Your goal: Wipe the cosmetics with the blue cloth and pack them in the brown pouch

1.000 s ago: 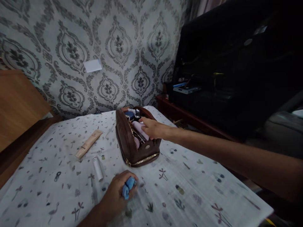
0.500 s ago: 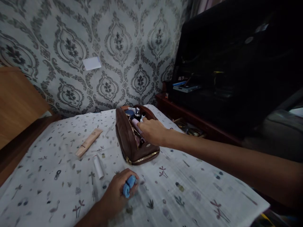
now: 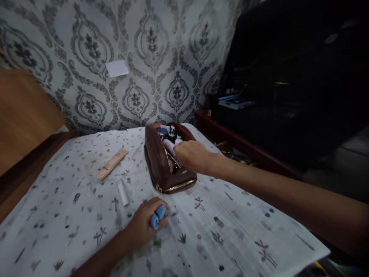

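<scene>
- One wall (image 3: pixel 129 38) has gray curly patterns, and one white card (image 3: pixel 117 68) is on it.
- One wooden board (image 3: pixel 25 115) stands on the left side, and one big black panel (image 3: pixel 288 57) is on the right.
- One white cloth (image 3: pixel 245 254) with little plants and birds covers the flat top.
- One brown bag (image 3: pixel 157 161) sits on the cloth, near the middle, with its top open.
- Two hands are here. The left hand (image 3: pixel 147 217) is curled tight around one blue bundle (image 3: pixel 158 216), in front of the bag.
- The right hand (image 3: pixel 191 156) reaches into the bag, next to one lilac tube (image 3: pixel 169 147). Its fingertips are hidden, so I cannot tell if they grip anything.
- Also in the bag I can count one blue round thing (image 3: pixel 163 133), one bottle with a shiny top (image 3: pixel 172 130) and one white bottle (image 3: pixel 178 141) with a dark cap. More things there are too dark to count.
- Two things lie apart, left of the bag: one tan tube (image 3: pixel 112 164) and one white stick (image 3: pixel 122 192).
</scene>
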Demonstrator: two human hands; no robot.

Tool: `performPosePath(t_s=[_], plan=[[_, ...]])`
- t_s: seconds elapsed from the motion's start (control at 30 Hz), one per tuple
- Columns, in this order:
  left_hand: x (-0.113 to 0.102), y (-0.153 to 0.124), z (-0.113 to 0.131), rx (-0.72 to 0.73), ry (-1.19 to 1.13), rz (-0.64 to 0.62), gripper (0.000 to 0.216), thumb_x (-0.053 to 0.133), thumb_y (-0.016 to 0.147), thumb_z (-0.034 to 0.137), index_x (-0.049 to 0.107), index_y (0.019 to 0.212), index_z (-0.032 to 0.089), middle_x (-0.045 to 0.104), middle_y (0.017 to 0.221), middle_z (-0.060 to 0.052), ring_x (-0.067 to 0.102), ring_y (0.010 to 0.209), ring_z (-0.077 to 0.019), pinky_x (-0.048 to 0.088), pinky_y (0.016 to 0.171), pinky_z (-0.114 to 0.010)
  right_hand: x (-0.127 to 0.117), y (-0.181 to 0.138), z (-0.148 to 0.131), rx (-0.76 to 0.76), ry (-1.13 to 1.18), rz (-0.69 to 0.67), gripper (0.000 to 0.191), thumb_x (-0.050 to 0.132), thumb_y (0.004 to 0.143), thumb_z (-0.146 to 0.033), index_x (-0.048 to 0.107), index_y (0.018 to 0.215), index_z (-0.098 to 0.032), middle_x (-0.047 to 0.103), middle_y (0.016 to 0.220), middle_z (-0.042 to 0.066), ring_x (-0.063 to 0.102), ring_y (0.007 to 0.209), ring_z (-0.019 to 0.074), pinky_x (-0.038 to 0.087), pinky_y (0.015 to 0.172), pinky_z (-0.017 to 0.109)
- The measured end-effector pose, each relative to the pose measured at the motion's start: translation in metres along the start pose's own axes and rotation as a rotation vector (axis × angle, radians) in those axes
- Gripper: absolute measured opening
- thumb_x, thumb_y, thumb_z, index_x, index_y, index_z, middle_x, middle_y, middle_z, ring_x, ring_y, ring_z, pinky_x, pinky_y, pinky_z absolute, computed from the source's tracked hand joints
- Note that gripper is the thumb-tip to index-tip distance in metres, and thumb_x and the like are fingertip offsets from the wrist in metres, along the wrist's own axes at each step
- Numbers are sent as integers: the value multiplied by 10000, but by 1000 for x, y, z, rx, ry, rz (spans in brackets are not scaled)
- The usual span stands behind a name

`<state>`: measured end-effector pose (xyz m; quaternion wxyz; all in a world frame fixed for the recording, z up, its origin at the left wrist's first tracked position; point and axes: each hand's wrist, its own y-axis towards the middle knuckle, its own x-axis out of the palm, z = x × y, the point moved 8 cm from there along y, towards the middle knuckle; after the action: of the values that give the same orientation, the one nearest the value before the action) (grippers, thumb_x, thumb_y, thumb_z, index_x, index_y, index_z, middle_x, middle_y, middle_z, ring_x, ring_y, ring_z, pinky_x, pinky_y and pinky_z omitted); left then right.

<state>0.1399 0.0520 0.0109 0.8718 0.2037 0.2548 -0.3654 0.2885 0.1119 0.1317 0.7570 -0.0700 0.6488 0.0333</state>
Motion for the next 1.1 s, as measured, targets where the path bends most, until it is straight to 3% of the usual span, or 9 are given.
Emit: performPosePath(t_s=[0.13, 0.27, 0.33, 0.4, 0.5, 0.6, 0.7, 0.83, 1.1], plan=[[-3, -4, 3, 34, -12, 5, 126, 552, 892, 272, 632, 939, 186, 671, 870, -56, 620, 771, -171, 479, 737, -267, -8, -9, -4, 32, -18, 31, 403, 413, 987, -157, 498, 1381, -131, 697, 1044, 195, 692, 928, 338, 456, 699, 367], [-17, -8, 11, 135, 94, 58, 185, 499, 933, 239, 644, 1028, 174, 666, 905, -77, 633, 817, -173, 486, 750, -254, -19, -27, -12, 55, 123, 227, 322, 425, 1006, -266, 603, 1262, -186, 626, 1194, 165, 672, 883, 278, 453, 666, 339], [-38, -6, 11, 147, 198, 130, 211, 476, 939, 236, 644, 1051, 170, 670, 925, -79, 636, 840, -174, 486, 771, -257, -15, -38, -28, -38, 273, 319, 319, 394, 1014, -297, 644, 1188, -204, 617, 1202, 138, 652, 905, 246, 463, 689, 328], [-73, -5, 0, 65, 316, 262, 211, 472, 933, 252, 645, 1026, 177, 677, 919, -63, 638, 846, -178, 481, 785, -266, -2, -47, -55, -204, 435, 320, 324, 373, 1016, -281, 676, 1106, -209, 642, 1132, 119, 638, 919, 219, 471, 727, 315], [-132, -9, -32, -170, 441, 477, 237, 468, 923, 328, 639, 995, 180, 695, 944, -57, 638, 896, -212, 479, 806, -303, 28, -43, -100, -355, 596, 200, 330, 367, 1023, -251, 690, 1032, -185, 668, 1010, 92, 644, 853, 187, 464, 728, 297], [-160, -15, -67, -338, 486, 479, 294, 475, 898, 415, 628, 990, 181, 701, 977, -61, 631, 908, -237, 480, 828, -337, 57, -21, -136, -314, 694, 53, 254, 462, 1008, -283, 687, 1020, -167, 696, 991, 79, 669, 848, 186, 461, 747, 290], [-154, -17, -86, -381, 569, 356, 313, 420, 914, 449, 598, 860, 198, 668, 886, -53, 608, 835, -229, 477, 782, -338, 79, 4, -163, -221, 693, -58, 318, 463, 1010, -389, 657, 1096, -152, 715, 1055, 116, 682, 968, 233, 470, 812, 319], [-140, -19, -85, -347, 670, 321, 338, 369, 951, 450, 585, 847, 212, 649, 912, -65, 601, 892, -244, 470, 793, -344, 89, 21, -181, -198, 641, -72, 451, 478, 977, -479, 603, 1203, -109, 685, 1177, 181, 678, 1046, 310, 491, 858, 400], [-124, -14, -77, -224, 722, 344, 393, 380, 977, 509, 622, 909, 207, 680, 930, -69, 614, 897, -248, 472, 832, -365, 94, 6, -159, -139, 654, -110, 331, 534, 916, -340, 644, 1144, -126, 725, 1111, 163, 703, 1027, 296, 516, 827, 371]])
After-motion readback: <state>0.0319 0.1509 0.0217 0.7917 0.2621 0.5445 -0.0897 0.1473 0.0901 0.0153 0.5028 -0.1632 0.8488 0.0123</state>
